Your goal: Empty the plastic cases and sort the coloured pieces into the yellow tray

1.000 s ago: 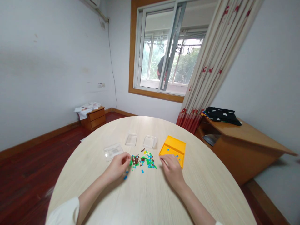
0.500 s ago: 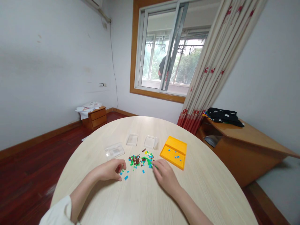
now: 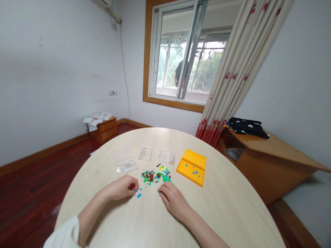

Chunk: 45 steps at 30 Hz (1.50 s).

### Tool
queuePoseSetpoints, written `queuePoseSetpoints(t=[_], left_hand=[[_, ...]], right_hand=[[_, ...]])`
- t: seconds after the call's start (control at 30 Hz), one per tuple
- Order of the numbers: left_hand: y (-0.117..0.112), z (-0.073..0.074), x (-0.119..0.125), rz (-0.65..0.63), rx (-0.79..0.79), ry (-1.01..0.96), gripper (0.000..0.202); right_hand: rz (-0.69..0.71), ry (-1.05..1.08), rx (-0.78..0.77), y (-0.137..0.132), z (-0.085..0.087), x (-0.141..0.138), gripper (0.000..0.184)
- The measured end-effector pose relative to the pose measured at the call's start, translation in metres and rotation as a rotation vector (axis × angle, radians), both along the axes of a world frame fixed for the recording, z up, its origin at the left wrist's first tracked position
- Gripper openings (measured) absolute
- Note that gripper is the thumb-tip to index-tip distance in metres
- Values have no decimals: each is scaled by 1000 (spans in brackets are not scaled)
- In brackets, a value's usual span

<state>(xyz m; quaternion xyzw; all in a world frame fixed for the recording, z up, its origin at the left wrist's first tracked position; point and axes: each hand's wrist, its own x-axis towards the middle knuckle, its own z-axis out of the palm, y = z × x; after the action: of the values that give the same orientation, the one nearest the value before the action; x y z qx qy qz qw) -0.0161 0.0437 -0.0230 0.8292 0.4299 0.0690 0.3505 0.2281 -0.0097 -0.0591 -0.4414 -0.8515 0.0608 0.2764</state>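
Small brown, green, blue and yellow toy bricks [image 3: 149, 176] lie in a loose pile on the round table. Left of the pile, my left hand [image 3: 126, 187] is pinched at the fingertips on a small blue brick [image 3: 134, 191]. Two more blue pieces lie just right of those fingers, the larger one being a flat blue brick [image 3: 139, 195]. Below the pile, my right hand [image 3: 172, 199] has its fingers closed over another blue brick, of which only a sliver shows at the fingertips.
Behind the pile are three clear plastic trays, the left tray [image 3: 126, 166], the middle tray [image 3: 146, 153] and the right tray [image 3: 165, 155]. To the right lies an open yellow case [image 3: 192, 156] with several blue bricks in it. The pale table [image 3: 144, 224] has a curved edge.
My right hand has moved left and toward me, from the pile's right side onto a separate blue brick. My left fingers have drawn together on a small blue brick.
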Motion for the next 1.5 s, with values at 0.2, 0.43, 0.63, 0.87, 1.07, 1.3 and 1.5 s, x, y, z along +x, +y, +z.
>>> queuePoseSetpoints(t=[0.2, 0.43, 0.63, 0.87, 1.07, 1.3, 1.5], left_hand=[[-3, 4, 2, -1, 3, -15, 12], [-7, 8, 3, 25, 11, -58, 11], [-7, 9, 8, 66, -31, -200, 9], [-18, -4, 45, 229, -336, -704, 27], [-33, -11, 67, 286, -449, -842, 41], [-25, -5, 58, 320, -228, -700, 42], [-3, -13, 34, 434, 180, -433, 27]], right_hand=[[14, -32, 100, 3, 6, 7, 13], [-444, 50, 353, 33, 5, 84, 20], [-604, 52, 368, 40, 0, 109, 30], [-23, 109, 323, -3, 16, 9, 27], [65, 147, 325, -20, 16, -21, 20], [-34, 134, 458, -7, 27, 8, 18], [-501, 131, 496, 27, 18, 95, 27]])
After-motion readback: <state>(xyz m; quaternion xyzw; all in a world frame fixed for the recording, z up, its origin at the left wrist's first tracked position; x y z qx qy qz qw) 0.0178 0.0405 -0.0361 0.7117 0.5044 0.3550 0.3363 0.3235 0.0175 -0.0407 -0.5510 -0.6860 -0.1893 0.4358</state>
